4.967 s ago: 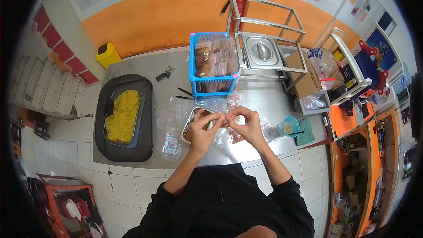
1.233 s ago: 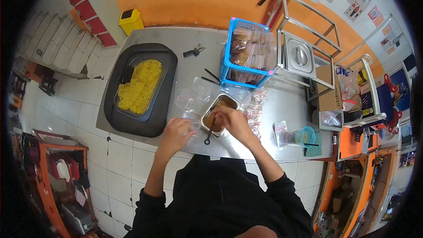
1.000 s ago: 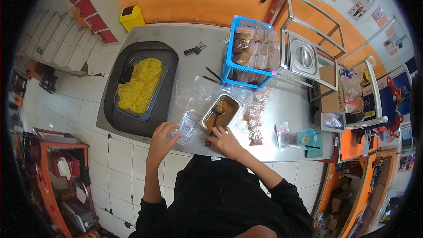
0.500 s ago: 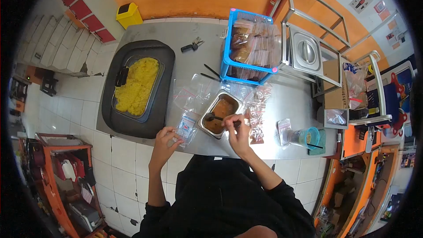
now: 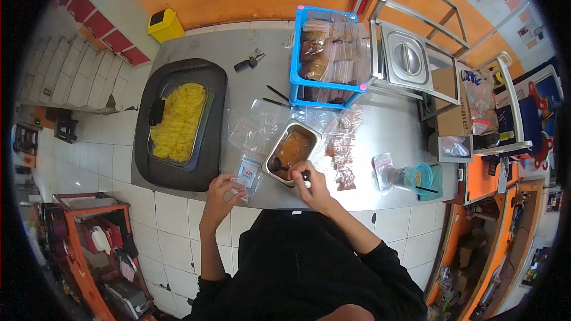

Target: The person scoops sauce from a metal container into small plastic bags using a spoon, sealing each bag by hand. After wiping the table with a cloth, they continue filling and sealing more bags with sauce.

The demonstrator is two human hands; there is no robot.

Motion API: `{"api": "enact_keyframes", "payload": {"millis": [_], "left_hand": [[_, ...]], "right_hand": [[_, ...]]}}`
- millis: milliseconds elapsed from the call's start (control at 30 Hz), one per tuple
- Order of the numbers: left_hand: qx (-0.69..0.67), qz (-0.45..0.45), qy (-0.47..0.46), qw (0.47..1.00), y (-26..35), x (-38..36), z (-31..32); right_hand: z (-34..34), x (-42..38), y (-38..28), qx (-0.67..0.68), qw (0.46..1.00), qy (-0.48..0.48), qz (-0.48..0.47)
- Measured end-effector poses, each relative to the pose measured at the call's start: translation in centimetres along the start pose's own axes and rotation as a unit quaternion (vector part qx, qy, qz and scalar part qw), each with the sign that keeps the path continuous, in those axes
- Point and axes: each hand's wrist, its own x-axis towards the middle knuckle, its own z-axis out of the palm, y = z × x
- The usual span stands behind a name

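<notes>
My right hand (image 5: 310,188) grips the handle of a dark spoon (image 5: 277,164), whose bowl is down in the sauce at the near left corner of a metal pan (image 5: 317,135). Brownish-orange sauce (image 5: 294,148) with small bits in it covers the pan's bottom. To the left, my left hand (image 5: 221,195) pinches the edge of a clear zip bag (image 5: 248,171) with a blue and white label, at the table's front edge. More clear zip bags (image 5: 257,123) lie flat behind it. Filled small bags (image 5: 345,157) lie in a row right of the pan.
A black tray (image 5: 148,172) with a glass dish of yellow food (image 5: 178,122) stands at left. Behind are keys (image 5: 250,61), black utensils (image 5: 276,98) and a blue basket (image 5: 294,83) of packed bags. A blue-rimmed cup (image 5: 414,179) and a metal rack (image 5: 380,53) stand at right.
The view has shifted slightly. My right hand has moved toward the pan's near edge, and the spoon's bowl has gone to the near left corner. My left hand keeps its pinch on the bag.
</notes>
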Motion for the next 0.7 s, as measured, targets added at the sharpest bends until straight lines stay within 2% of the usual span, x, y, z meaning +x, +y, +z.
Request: {"api": "enact_keyframes", "payload": {"millis": [133,233,300,367,433,467,600,700], "left_hand": [[0.014,0.001,0.002,1.0,0.4,0.1,-0.1],[0.003,-0.002,0.003,1.0,-0.3,-0.2,0.0],[-0.011,-0.003,0.005,1.0,-0.4,-0.3,0.2],[-0.007,-0.007,-0.003,1.0,-0.3,-0.2,0.2],[-0.005,-0.003,0.0,1.0,-0.1,-0.2,0.2],[-0.003,0.0,0.002,1.0,0.0,-0.1,0.2],[0.012,0.022,0.02,0.999,0.1,-0.1,0.0],[-0.008,0.021,0.004,1.0,-0.5,-0.1,0.4]], "right_hand": [[-0.6,-0.5,1.6,-0.026,0.997,-0.054,0.054],[-1.2,-0.5,1.6,-0.01,0.998,-0.002,0.055],[-1.1,-0.2,1.1,0.038,0.996,0.066,0.035],[0.1,0.1,1.4,0.083,0.993,0.083,0.024],[1.0,0.0,2.4,0.038,0.997,0.038,0.059],[1.1,-0.2,3.0,0.019,0.994,0.019,0.109],[-0.3,-0.7,2.7,0.032,0.995,0.019,0.09],[-1.9,-0.3,1.7,-0.02,0.999,-0.01,0.04]]}}
